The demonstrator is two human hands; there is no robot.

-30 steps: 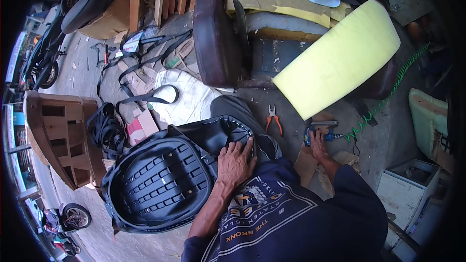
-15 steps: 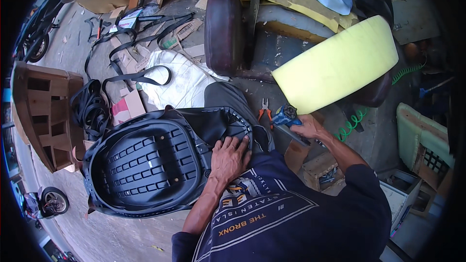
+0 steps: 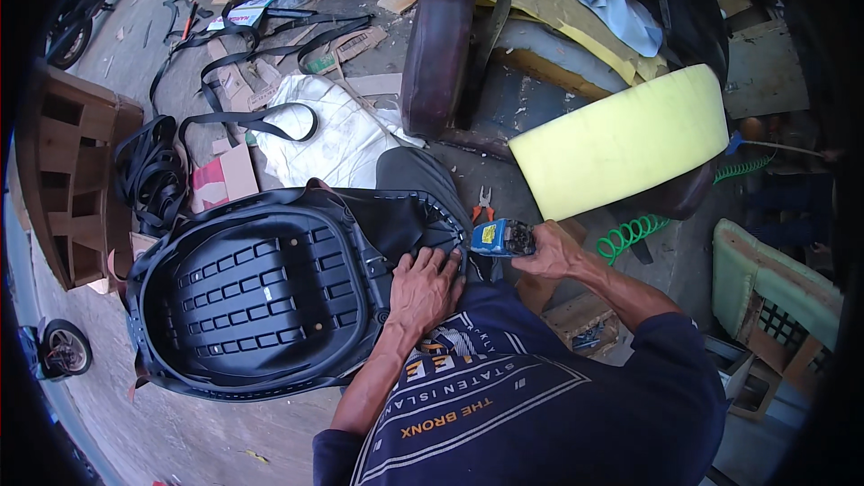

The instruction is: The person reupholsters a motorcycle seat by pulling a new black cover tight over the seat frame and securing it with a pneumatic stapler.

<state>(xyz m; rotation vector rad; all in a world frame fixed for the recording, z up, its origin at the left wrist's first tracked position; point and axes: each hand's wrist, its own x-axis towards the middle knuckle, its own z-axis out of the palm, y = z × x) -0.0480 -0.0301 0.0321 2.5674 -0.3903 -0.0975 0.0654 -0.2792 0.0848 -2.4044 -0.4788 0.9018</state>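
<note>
A black plastic motorcycle seat base (image 3: 252, 292) lies bottom-up with dark cover material (image 3: 387, 216) folded over its edge. My left hand (image 3: 421, 292) rests on the right part of it, fingers apart and pressing down. My right hand (image 3: 553, 252) grips a blue staple gun (image 3: 499, 237), whose front is at the seat's right rim, just right of my left fingertips. Orange-handled pliers (image 3: 483, 212) lie just behind the gun.
A yellow foam pad (image 3: 621, 135) rests against an old upholstered chair (image 3: 432, 54). Coiled green hose (image 3: 630, 238) runs at right, near a padded panel (image 3: 742, 279). At left are a wooden frame (image 3: 76, 171), black straps (image 3: 148, 175), white cloth (image 3: 301, 144) and cardboard scraps (image 3: 225, 171).
My right hand has lifted the staple gun from the floor and brought it leftward to the seat's rim. My left hand stays on the seat. The camera's view has shifted.
</note>
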